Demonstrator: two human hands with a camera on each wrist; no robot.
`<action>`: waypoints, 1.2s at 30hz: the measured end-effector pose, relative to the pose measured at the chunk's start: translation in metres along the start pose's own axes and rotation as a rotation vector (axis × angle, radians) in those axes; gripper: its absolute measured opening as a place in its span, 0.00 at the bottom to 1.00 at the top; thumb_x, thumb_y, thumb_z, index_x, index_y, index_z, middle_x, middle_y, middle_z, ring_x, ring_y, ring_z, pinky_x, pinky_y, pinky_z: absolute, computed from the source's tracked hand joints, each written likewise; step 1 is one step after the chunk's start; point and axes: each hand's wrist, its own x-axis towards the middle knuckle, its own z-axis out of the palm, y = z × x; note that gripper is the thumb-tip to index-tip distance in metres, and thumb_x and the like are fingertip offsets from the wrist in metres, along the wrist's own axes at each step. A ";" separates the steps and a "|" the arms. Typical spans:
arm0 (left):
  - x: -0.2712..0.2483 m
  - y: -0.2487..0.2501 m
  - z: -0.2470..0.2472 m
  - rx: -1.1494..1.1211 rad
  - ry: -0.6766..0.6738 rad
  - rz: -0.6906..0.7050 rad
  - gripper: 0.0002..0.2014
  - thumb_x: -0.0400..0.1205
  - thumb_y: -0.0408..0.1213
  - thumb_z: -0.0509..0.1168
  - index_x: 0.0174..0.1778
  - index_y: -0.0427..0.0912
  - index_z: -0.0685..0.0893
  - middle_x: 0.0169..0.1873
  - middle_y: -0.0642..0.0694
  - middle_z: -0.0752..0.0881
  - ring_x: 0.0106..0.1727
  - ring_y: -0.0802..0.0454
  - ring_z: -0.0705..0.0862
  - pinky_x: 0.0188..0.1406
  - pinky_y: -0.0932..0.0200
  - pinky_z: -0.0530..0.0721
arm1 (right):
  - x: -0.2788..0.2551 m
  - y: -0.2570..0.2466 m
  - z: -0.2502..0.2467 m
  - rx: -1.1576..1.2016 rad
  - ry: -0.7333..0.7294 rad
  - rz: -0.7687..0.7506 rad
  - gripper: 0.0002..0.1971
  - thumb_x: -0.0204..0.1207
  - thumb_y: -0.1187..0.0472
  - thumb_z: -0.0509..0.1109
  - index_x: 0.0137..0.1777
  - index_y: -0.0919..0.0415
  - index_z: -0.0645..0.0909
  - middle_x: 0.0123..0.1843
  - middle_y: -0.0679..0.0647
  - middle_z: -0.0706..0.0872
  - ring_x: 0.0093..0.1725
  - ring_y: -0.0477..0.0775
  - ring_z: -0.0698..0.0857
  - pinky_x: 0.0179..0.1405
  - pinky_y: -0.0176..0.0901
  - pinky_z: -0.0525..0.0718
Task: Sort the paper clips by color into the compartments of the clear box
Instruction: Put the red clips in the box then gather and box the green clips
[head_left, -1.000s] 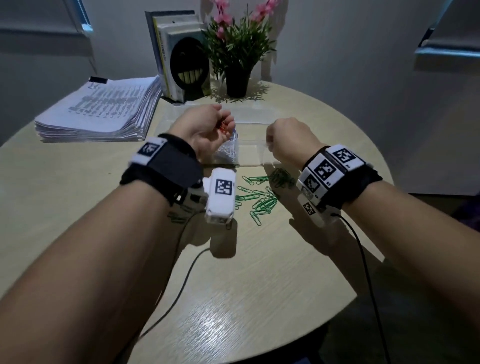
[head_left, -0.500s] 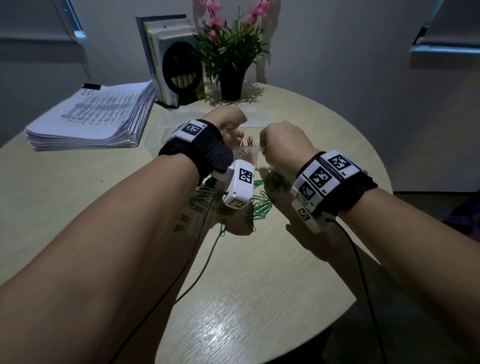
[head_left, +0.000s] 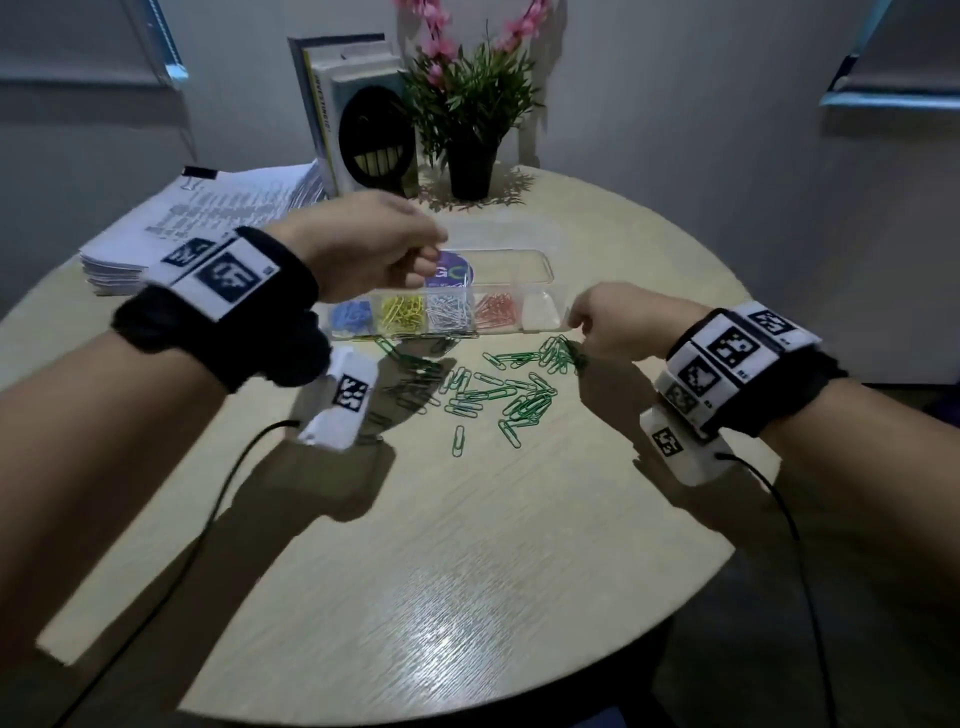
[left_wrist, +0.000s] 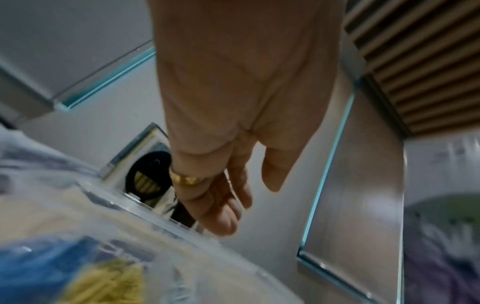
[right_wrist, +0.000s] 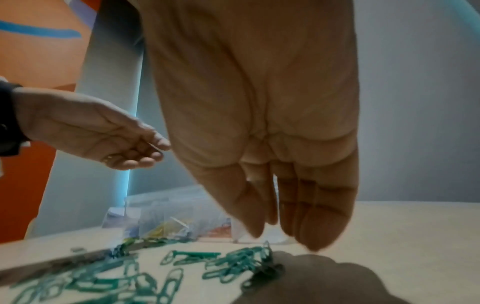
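While the blue, yellow, silver and red paper clips are already lying sorted in four compartments of the clear box (head_left: 540, 270), the rightmost compartment (head_left: 540, 312) is sitting without any, so the job is looking mostly done, by my judgement. What is remaining is the green paper clips (head_left: 498, 389), which are lying scattered on the tabletop (head_left: 467, 571) just in front of the box.

Going from the left: a stack of printed papers (head_left: 208, 218) is resting at the far left edge, then books (head_left: 337, 104) are standing upright beside a potted plant (head_left: 470, 119) behind the box. None of these is blocking the work.

The left hand (head_left: 369, 249) is hovering over the left end of the box, its fingers (left_wrist: 221, 214) hanging loosely curled and holding nothing that I can make out. The right hand (head_left: 618, 322) is reaching down at the right edge of the green pile, fingers (right_wrist: 311, 226) pointing down with thumb and forefinger close together (whether they are pinching a clip, I cannot tell). The open lid is lying flat behind the compartments, leaving them clear from above.
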 end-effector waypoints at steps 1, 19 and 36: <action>-0.006 -0.006 -0.007 0.137 -0.009 -0.014 0.08 0.85 0.36 0.62 0.54 0.34 0.80 0.39 0.45 0.81 0.40 0.53 0.81 0.46 0.57 0.83 | -0.001 0.000 0.001 -0.050 -0.047 0.009 0.17 0.74 0.67 0.65 0.62 0.64 0.82 0.52 0.58 0.87 0.46 0.58 0.84 0.41 0.41 0.85; -0.033 -0.063 0.003 1.281 -0.263 -0.106 0.11 0.83 0.39 0.58 0.57 0.37 0.78 0.51 0.40 0.84 0.45 0.43 0.81 0.41 0.53 0.81 | -0.002 -0.086 0.018 -0.244 -0.148 -0.363 0.20 0.75 0.74 0.56 0.65 0.65 0.78 0.62 0.63 0.82 0.59 0.62 0.80 0.51 0.49 0.82; -0.025 -0.055 0.011 1.403 -0.365 -0.138 0.20 0.85 0.46 0.57 0.72 0.43 0.69 0.64 0.42 0.79 0.62 0.42 0.80 0.60 0.46 0.80 | -0.007 -0.088 0.008 -0.312 -0.249 -0.479 0.26 0.74 0.74 0.54 0.70 0.58 0.77 0.67 0.56 0.81 0.61 0.57 0.79 0.57 0.48 0.79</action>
